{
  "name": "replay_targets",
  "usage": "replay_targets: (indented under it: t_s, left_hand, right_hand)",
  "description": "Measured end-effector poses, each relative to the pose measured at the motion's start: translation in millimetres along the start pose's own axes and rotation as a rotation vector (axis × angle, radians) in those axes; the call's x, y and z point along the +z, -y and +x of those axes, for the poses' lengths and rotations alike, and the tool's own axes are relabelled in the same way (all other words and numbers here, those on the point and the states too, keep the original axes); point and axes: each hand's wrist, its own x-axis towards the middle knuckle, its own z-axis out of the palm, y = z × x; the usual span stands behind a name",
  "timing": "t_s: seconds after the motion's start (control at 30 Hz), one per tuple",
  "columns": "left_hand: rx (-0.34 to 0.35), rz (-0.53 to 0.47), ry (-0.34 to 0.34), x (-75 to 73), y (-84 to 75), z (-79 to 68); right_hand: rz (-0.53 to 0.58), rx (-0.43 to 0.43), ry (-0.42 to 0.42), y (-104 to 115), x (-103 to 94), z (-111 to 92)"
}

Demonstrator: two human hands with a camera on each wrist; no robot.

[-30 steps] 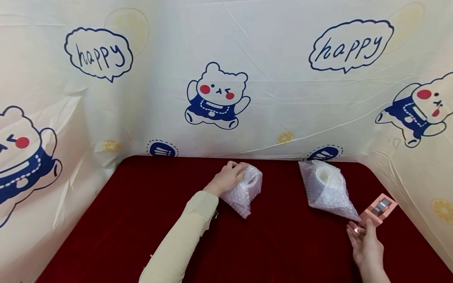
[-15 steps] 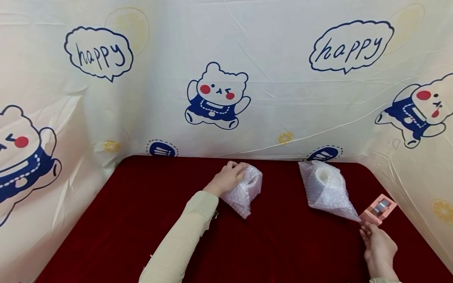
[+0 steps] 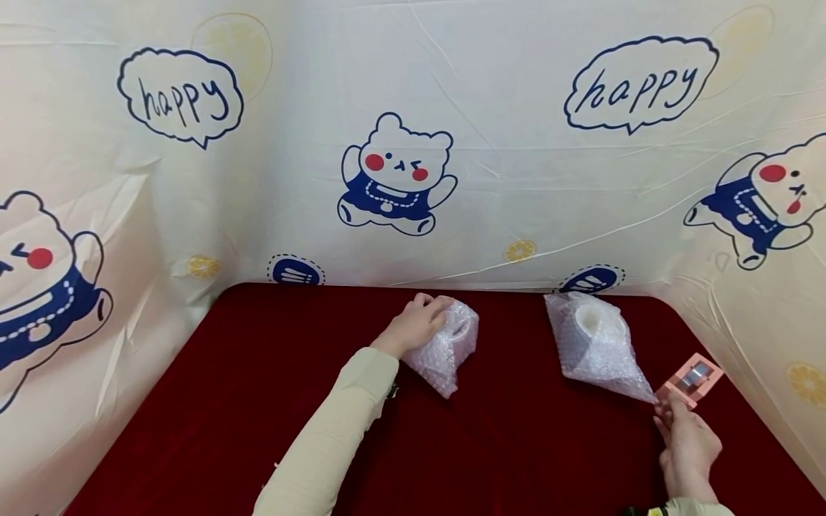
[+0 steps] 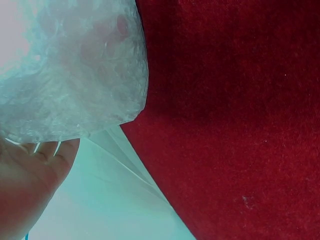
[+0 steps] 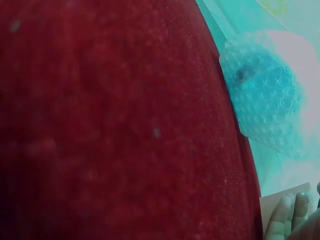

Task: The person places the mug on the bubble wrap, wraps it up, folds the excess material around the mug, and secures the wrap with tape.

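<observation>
My left hand [image 3: 413, 326] holds the left side of a bubble-wrapped bundle [image 3: 458, 344] on the red cloth. In the left wrist view its fingers [image 4: 55, 152] pass behind the lower edge of the bubble wrap [image 4: 75, 90], and their tips are hidden. At the right, my right hand [image 3: 689, 441] has its fingertips at the near edge of a small pink tape dispenser [image 3: 706, 369], which has a grey roll in it. I cannot tell whether thumb and fingers pinch it. In the right wrist view, fingers [image 5: 280, 212] show at the dispenser's pale edge [image 5: 270, 202].
A second bubble-wrapped bundle [image 3: 596, 351] with a white round opening stands at the back right, its pointed wrap corner reaching the dispenser. Red cloth [image 3: 516, 444] covers the table. A white printed curtain [image 3: 516, 179] hangs behind and at both sides.
My right hand drew back and right from the dispenser's near edge, then moved forward onto it again, fingers now closer together. A shiny clear bit at its fingers no longer shows. The left hand stays put.
</observation>
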Motion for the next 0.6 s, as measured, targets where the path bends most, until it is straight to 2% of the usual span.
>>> replay_targets:
  t_s: [0.13, 0.3, 0.4, 0.6]
  left_hand:
    - [-0.003, 0.005, 0.002, -0.6, 0.1, 0.4]
    - [-0.008, 0.013, -0.002, -0.6, 1.2, 1.1]
    - [-0.005, 0.013, -0.005, 0.0, 1.7, 1.5]
    - [0.003, 0.009, 0.003, -0.4, 0.2, 1.6]
  right_hand:
    - [-0.124, -0.085, -0.044, -1, -1.4, 0]
    - [-0.333, -0.203, -0.085, -1, -1.8, 1]
    - [-0.468, -0.228, -0.096, 3, -3.2, 1]
    - [-0.68, -0.263, -0.049, 10, -8.7, 3]
